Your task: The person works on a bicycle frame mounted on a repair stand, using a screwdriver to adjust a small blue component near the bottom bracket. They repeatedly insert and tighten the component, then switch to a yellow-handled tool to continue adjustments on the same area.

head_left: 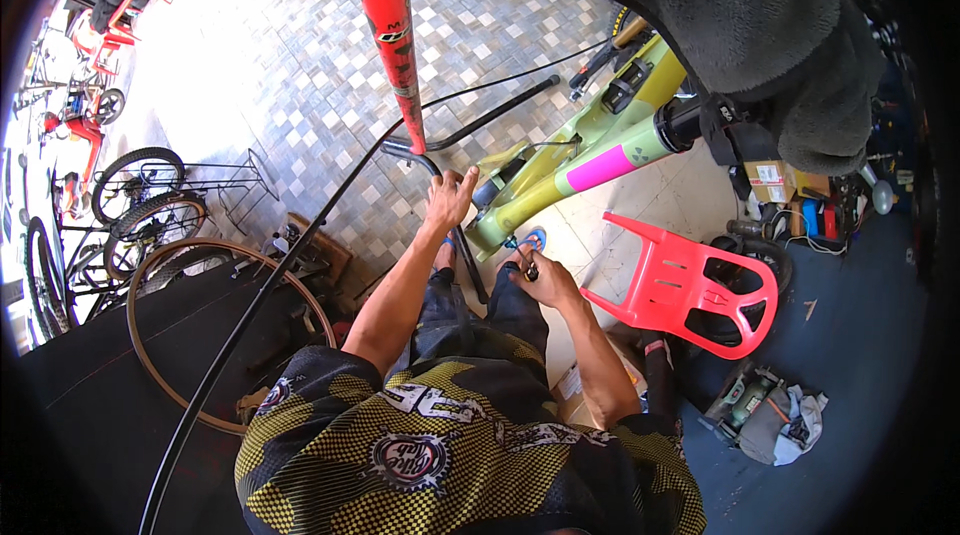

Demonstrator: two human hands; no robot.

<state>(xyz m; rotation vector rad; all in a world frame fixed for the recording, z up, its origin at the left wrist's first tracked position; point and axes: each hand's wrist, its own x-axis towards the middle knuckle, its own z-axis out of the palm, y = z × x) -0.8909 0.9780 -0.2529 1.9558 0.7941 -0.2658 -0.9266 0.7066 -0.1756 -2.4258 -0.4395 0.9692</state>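
A green-yellow bicycle frame with a pink patch on one tube is held up at a slant in front of me. My left hand is by its lower end, fingers partly stretched and apart, holding nothing that I can see. Below that end, my right hand is closed around a small dark-handled tool. The tool's thin shaft points up toward the underside of the frame; whether its tip is seated there cannot be made out.
A red stand post rises from black floor legs. A black cable crosses on the left, above a loose tan-rimmed wheel. To the right lies a red plastic chair. Dark grey cloth hangs over the frame's upper part.
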